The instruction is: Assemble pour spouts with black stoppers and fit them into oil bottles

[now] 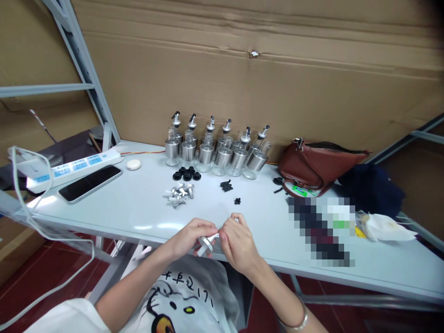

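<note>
My left hand (189, 238) is closed around a silver pourer spout (205, 245) at the near edge of the white table (138, 208). My right hand (239, 243) pinches the spout's upper end, fingers pressed together. Further back lie a pile of silver spouts (179, 194), a cluster of black round stoppers (187, 174) and a few small black parts (226, 186). A row of glass oil bottles with steel bases and pourer tops (215, 150) stands along the back.
A black phone (90, 182), a white power strip (72, 166) and a small white round object (133, 164) lie at the left. A brown leather bag (317, 166), a dark cloth (373, 187) and a white face mask (385, 226) lie at the right. Cardboard forms the back wall.
</note>
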Tool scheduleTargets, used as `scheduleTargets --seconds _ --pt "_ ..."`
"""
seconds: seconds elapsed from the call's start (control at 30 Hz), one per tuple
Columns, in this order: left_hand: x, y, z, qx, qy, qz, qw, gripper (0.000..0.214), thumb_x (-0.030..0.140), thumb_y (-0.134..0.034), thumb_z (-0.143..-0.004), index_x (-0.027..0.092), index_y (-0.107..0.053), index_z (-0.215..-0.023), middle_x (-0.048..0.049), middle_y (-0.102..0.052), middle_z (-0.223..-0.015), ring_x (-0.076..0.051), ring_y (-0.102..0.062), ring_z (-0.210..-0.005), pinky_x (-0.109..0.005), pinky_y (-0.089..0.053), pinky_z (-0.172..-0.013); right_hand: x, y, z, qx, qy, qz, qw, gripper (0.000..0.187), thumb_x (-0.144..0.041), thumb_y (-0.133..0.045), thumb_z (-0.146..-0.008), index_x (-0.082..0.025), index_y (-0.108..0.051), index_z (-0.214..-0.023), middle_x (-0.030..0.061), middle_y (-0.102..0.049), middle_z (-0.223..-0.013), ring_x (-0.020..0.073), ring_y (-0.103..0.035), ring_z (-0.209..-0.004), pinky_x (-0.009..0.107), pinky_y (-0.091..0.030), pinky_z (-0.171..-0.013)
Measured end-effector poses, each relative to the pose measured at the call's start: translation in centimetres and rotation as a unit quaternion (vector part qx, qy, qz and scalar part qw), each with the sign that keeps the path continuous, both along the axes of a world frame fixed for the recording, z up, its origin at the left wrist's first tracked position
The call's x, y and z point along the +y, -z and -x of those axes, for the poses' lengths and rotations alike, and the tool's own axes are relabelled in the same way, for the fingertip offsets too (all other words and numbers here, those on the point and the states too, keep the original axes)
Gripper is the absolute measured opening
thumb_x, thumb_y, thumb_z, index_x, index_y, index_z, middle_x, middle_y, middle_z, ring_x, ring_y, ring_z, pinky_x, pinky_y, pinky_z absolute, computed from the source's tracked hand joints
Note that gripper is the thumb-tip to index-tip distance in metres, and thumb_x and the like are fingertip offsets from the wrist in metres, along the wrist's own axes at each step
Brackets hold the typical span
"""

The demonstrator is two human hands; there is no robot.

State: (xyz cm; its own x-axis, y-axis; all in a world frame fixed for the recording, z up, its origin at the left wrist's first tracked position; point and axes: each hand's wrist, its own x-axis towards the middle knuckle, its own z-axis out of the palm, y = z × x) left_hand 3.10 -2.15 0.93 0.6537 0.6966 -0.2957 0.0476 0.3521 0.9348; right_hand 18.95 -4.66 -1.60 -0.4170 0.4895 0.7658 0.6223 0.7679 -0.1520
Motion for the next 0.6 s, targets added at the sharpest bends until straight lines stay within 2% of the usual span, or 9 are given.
scheduleTargets --seconds 0.13,0.23,0.37,0.5,0.6 --pt "0.0 -0.17 0.14 -0.003 0.041 -0.006 0.999 0.04 0.05 -0.057 -0.067 0.015 -0.046 -0.052 0.0021 -0.047 -0.046 -0.008 -0.044 -0.04 -0.021 -0.026 -0.04 -0.42 -0.02 -0.13 -0.005 0.009 -0.057 0.998 0.022 -0.006 -0.037 -0.086 -0.019 -0.04 -0.069 -0.0019 -0.041 -0.055 0.0128 -0.03 -0.055 0.032 -0.032 -0.064" --pt "0.01 -0.04 0.3 -0.018 0.049 -0.025 0.998 0.043 0.053 -0.055 -0.073 0.016 -0.044 -0.055 0.0025 -0.047 -0.051 -0.009 -0.046 -0.046 -0.021 -0.03 -0.044 -0.57 -0.04 -0.32 0.006 0.015 -0.081 0.997 0.022 -0.009 -0.037 -0.087 -0.02 -0.04 -0.069 -0.0019 -0.042 -0.054 0.013 -0.03 -0.054 0.032 -0.032 -0.063" --pt "0.24 0.28 0.58 -0.037 0.069 -0.087 0.993 0.045 0.058 -0.052 -0.08 0.016 -0.047 -0.064 0.0034 -0.046 -0.059 -0.008 -0.042 -0.054 -0.022 -0.035 -0.055 -0.42 -0.07 -0.41 0.013 0.035 -0.072 0.997 0.024 -0.011 -0.034 -0.089 -0.02 -0.04 -0.068 -0.0026 -0.04 -0.053 0.0129 -0.029 -0.053 0.031 -0.031 -0.062" --pt "0.32 0.3 0.86 -0.026 0.127 -0.146 0.981 0.047 0.061 -0.052 -0.08 0.014 -0.055 -0.077 0.0015 -0.05 -0.07 -0.01 -0.043 -0.065 -0.023 -0.036 -0.065 -0.26 -0.03 -0.56 0.015 0.035 -0.07 0.997 0.026 -0.01 -0.035 -0.089 -0.02 -0.037 -0.066 -0.0036 -0.04 -0.052 0.0123 -0.028 -0.053 0.03 -0.03 -0.061" --pt "0.19 0.34 0.88 -0.043 0.127 -0.161 0.978 0.049 0.063 -0.051 -0.079 0.014 -0.055 -0.08 -0.0004 -0.053 -0.075 -0.012 -0.047 -0.071 -0.025 -0.037 -0.07 -0.11 0.0 -0.9 0.024 0.036 -0.037 0.998 0.028 -0.006 -0.036 -0.088 -0.02 -0.036 -0.064 -0.0045 -0.04 -0.052 0.0113 -0.03 -0.052 0.03 -0.031 -0.063"
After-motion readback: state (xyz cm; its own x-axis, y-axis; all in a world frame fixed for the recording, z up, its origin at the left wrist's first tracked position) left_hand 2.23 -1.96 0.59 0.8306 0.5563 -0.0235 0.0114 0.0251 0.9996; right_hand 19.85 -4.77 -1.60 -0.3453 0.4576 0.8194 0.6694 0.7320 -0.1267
